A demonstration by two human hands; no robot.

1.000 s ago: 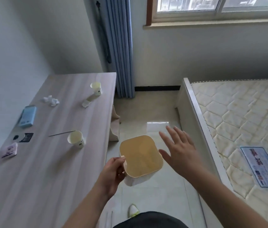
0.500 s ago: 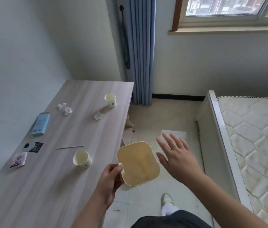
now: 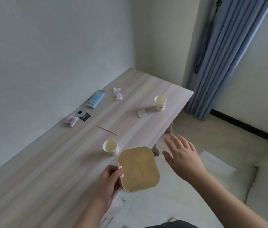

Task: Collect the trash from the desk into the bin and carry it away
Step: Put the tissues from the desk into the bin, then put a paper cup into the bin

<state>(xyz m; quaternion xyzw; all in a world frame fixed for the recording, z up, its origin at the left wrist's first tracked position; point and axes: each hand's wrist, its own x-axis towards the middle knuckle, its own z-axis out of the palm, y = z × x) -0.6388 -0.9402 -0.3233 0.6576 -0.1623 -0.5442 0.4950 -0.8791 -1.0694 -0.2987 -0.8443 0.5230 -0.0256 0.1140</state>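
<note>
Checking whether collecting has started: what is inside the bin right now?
The bin, held at its rim by the left hand, shows only bare yellowish walls and floor; no trash is visible. Nothing covers its opening.

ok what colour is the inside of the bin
Tan-yellow inside the bin, held by the left hand; head view.

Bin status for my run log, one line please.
bin: empty, held by left hand | right hand: open, free | cups on desk

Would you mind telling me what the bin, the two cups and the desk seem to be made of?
Bin: probably plastic, smooth matte cream walls with rounded corners. Near cup and far cup: likely paper, thin rolled rims, printed sides. Desk: pale wood-grain surface, possibly laminate; streaked, matte.
</note>
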